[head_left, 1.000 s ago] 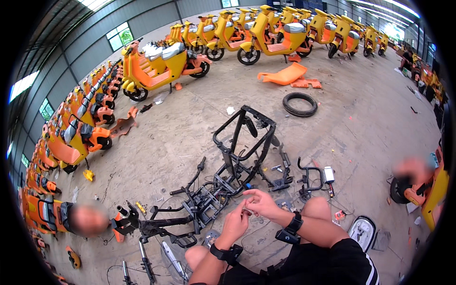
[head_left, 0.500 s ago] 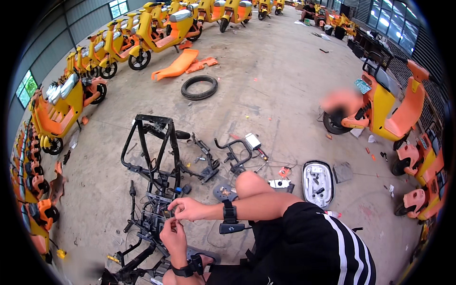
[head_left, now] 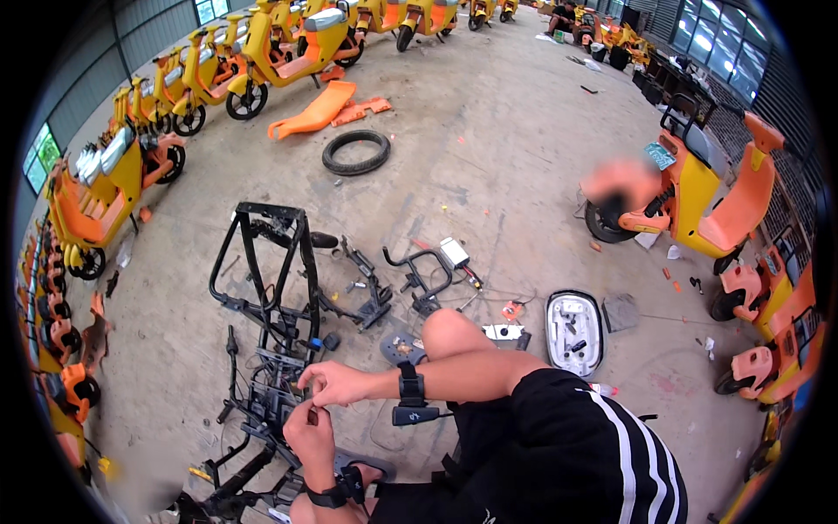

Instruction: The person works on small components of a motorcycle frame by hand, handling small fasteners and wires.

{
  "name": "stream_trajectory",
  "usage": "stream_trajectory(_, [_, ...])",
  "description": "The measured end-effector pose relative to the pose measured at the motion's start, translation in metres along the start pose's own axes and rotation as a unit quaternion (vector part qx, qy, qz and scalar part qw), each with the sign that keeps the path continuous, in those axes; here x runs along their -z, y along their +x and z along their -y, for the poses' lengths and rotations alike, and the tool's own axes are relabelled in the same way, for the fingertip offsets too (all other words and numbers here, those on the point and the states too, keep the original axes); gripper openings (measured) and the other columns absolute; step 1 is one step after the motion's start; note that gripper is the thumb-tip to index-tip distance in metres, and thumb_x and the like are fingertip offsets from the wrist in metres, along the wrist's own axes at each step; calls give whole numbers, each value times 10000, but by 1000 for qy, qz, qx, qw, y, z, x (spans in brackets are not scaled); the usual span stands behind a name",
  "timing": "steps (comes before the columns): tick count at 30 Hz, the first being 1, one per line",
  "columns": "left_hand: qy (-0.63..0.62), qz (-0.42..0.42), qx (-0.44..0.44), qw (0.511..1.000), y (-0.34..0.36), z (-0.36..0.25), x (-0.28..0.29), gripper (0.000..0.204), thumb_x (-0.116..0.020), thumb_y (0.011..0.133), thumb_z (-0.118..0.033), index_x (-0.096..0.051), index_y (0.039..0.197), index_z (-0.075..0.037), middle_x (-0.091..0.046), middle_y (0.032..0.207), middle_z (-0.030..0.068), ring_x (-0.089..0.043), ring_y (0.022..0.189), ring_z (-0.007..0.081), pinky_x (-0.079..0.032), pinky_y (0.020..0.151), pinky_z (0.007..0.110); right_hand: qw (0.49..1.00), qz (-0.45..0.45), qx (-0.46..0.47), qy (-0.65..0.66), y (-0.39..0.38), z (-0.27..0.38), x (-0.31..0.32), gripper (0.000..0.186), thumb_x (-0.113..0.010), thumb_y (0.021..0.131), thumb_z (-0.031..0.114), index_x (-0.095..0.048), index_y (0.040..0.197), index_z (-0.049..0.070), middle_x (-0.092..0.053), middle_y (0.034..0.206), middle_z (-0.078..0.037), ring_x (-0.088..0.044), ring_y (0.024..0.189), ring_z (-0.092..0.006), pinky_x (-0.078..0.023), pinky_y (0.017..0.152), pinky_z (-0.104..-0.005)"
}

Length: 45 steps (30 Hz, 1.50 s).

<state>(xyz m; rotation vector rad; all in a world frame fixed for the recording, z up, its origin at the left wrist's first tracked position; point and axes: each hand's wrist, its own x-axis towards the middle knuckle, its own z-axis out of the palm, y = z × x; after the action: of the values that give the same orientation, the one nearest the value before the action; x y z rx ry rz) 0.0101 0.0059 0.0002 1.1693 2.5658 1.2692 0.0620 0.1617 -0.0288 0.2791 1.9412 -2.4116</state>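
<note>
My left hand (head_left: 310, 430) and my right hand (head_left: 336, 381) meet over the middle of a bare black scooter frame (head_left: 271, 288), fingers pinched at their tips on something too small to make out. Cables and brackets (head_left: 275, 367) lie beneath them on the frame, and a long handlebar piece (head_left: 233, 367) is to the left of it. A small blue connector (head_left: 316, 343) sits just above my right hand.
Black brackets (head_left: 371, 288), a bent tube piece (head_left: 428, 262), a silver box (head_left: 454, 253) and a white seat compartment (head_left: 573, 332) lie ahead and right. Beyond are a tyre (head_left: 356, 153), orange panels (head_left: 314, 109), rows of yellow scooters (head_left: 305, 52), and a seated person (head_left: 563, 22) far back.
The view has swung to the right, so the frame now appears further left in the picture. My hands remain together at the fingertips, slightly lower relative to my body.
</note>
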Motion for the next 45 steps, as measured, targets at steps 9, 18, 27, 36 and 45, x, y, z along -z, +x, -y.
stream_trajectory(9, [-58, -23, 21, 998, -3, 0, 14, 113, -680, 827, -34, -696, 932, 5, -406, 570, 9, -374, 516, 76, -339, 488, 257, 996, 9, 86, -37, -6, 8, 8, 388, -719, 763, 48, -600, 1131, 22, -642, 773, 3, -545, 653, -24, -424, 560, -202])
stream_trajectory(18, [-236, -47, 163, 957, -3, 4, 22, 92, -674, 859, -43, -707, 915, 22, -374, 609, -101, -296, 554, 2, -222, 489, 208, 888, -117, 331, -296, -18, 24, -10, 145, -745, 776, 15, -721, 919, 15, -697, 852, -72, -636, 643, -120, -514, 580, -239])
stream_trajectory(27, [-184, -29, 130, 974, -1, 1, 18, 113, -700, 849, -68, -724, 930, 8, -365, 581, -96, -303, 539, 11, -236, 480, 218, 876, -88, 342, -329, -13, 23, -3, 157, -754, 774, 38, -724, 927, 20, -705, 848, -79, -657, 644, -153, -522, 557, -254])
stream_trajectory(36, [-171, -48, 15, 984, -7, 21, -7, 162, -712, 785, -105, -743, 935, -54, -580, 583, 110, -500, 484, 112, -423, 474, 291, 876, -64, 199, -435, -18, 31, 1, 143, -764, 749, 152, -699, 840, 62, -681, 775, -82, -664, 651, -212, -525, 604, -311])
stream_trajectory(45, [-119, -54, -8, 991, -12, 18, -3, 152, -702, 792, -131, -736, 921, -60, -611, 629, 153, -604, 514, 268, -451, 495, 344, 914, -76, 151, -368, -18, 31, -7, 121, -765, 713, 90, -711, 785, 10, -687, 705, -110, -672, 618, -165, -520, 588, -269])
